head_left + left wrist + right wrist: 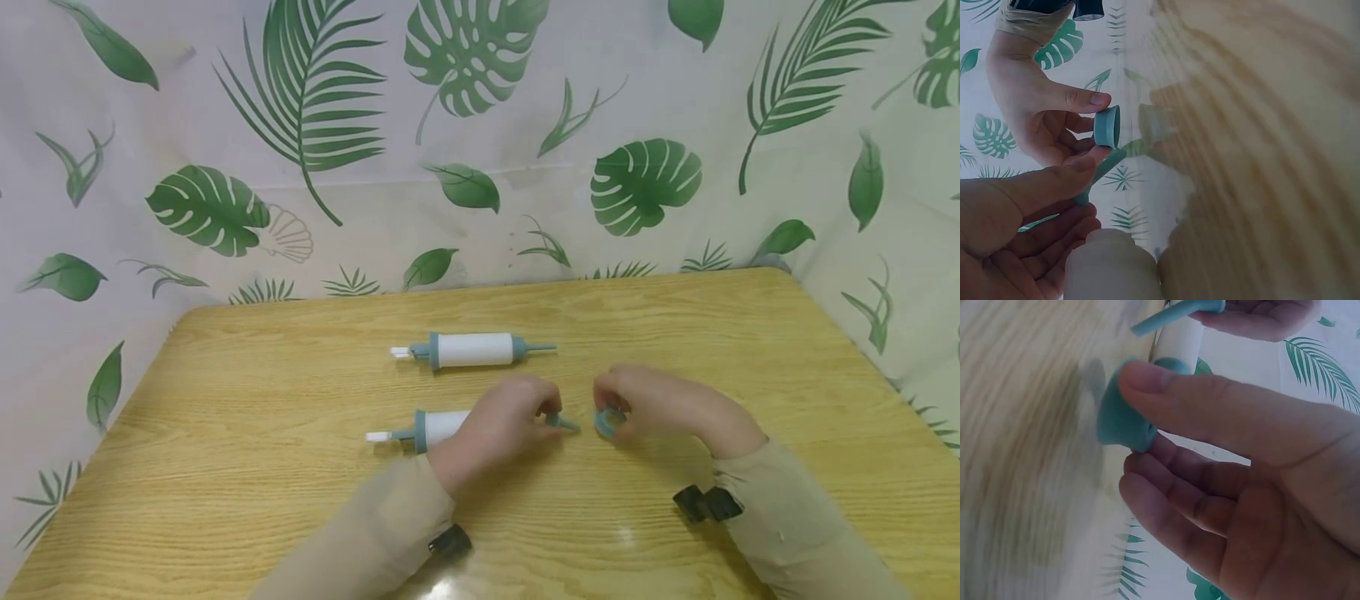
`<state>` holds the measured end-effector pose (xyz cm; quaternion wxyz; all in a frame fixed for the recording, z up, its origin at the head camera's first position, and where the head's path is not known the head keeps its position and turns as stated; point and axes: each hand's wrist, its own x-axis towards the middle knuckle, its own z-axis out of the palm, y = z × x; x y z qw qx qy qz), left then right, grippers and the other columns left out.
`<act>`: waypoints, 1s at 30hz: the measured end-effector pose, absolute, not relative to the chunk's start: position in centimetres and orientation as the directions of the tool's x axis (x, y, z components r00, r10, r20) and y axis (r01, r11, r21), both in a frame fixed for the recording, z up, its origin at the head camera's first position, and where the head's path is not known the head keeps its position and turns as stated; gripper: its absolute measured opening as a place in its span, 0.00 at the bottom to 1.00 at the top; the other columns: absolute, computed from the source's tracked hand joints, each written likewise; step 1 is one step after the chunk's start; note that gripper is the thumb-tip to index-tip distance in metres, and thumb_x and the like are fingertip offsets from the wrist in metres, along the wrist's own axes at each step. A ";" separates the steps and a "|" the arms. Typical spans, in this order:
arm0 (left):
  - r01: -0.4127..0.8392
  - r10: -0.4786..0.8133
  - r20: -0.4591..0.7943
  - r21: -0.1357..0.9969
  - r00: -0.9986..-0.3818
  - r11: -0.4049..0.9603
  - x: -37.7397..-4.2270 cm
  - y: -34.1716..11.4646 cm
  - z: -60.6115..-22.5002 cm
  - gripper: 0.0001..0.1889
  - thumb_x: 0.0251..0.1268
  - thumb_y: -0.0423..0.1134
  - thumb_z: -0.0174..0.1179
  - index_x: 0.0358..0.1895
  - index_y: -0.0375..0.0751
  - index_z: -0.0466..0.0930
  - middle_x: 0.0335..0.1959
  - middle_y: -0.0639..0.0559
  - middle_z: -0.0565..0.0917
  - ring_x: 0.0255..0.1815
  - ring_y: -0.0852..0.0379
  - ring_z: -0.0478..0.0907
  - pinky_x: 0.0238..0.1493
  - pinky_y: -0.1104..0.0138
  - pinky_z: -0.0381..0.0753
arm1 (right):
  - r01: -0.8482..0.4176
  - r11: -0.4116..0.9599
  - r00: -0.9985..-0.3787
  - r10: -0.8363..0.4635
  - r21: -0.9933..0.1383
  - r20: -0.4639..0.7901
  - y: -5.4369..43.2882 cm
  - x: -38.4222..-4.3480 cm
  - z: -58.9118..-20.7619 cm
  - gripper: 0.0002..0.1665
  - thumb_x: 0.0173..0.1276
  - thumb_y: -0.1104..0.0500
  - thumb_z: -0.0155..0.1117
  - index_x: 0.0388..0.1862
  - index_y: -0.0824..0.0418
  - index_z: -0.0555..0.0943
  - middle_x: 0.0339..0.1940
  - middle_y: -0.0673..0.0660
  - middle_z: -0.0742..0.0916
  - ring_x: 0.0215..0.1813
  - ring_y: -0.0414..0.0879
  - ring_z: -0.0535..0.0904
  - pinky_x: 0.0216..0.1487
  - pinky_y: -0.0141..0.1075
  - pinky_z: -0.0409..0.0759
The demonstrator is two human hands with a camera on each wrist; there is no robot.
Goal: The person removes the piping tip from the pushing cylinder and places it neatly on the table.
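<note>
A syringe-like tool with a white barrel and blue-green end lies on the table, partly hidden behind my left hand. That hand pinches a blue-green nozzle with a thin spout, just beyond the barrel's right end. In the left wrist view the barrel's stepped white end shows bare, apart from the nozzle. My right hand pinches a blue-green ring-shaped cap between thumb and fingers. Cap and spout tip are close together; in the head view a small gap separates them.
A second syringe-like tool, with its blue-green nozzle fitted, lies farther back, parallel to the first. The wooden table ends at a leaf-patterned cloth behind. Dark straps with small devices sit on the sleeves.
</note>
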<state>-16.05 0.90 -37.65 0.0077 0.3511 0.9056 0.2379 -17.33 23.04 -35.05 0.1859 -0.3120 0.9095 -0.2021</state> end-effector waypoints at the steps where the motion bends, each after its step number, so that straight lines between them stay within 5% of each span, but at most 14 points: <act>1: 0.632 0.642 0.138 0.418 -0.754 0.652 -16.1 1.0 -37.6 0.09 0.52 0.42 0.72 0.30 0.45 0.81 0.28 0.59 0.78 0.30 0.65 0.71 0.33 0.76 0.71 | -0.494 0.726 -0.733 -0.644 -0.479 -0.219 23.0 -17.3 -35.1 0.14 0.52 0.65 0.74 0.31 0.56 0.76 0.28 0.50 0.74 0.31 0.43 0.66 0.30 0.34 0.67; 14: 0.650 0.649 0.065 0.146 -0.758 0.746 -16.1 2.0 -37.7 0.13 0.52 0.48 0.72 0.22 0.47 0.77 0.22 0.59 0.73 0.23 0.64 0.68 0.22 0.74 0.68 | -0.506 0.701 -0.690 -0.678 -0.502 -0.252 22.9 -17.4 -35.6 0.15 0.48 0.67 0.74 0.29 0.57 0.76 0.28 0.48 0.75 0.30 0.41 0.66 0.30 0.32 0.68; 22: 0.644 0.649 0.022 0.160 -0.760 0.749 -16.2 2.0 -37.8 0.13 0.51 0.47 0.72 0.22 0.48 0.77 0.22 0.60 0.73 0.23 0.64 0.67 0.22 0.74 0.68 | -0.498 0.705 -0.692 -0.674 -0.504 -0.258 22.9 -17.5 -35.9 0.14 0.47 0.69 0.72 0.29 0.57 0.76 0.28 0.50 0.74 0.30 0.42 0.66 0.31 0.33 0.68; 30: 0.624 0.634 0.015 0.203 -0.773 0.755 -16.2 1.9 -37.9 0.11 0.51 0.47 0.72 0.26 0.47 0.79 0.24 0.60 0.73 0.25 0.63 0.68 0.24 0.73 0.69 | -0.445 0.743 -0.709 -0.633 -0.500 -0.310 22.7 -17.6 -35.6 0.21 0.48 0.64 0.77 0.40 0.63 0.78 0.36 0.51 0.79 0.38 0.45 0.74 0.40 0.38 0.76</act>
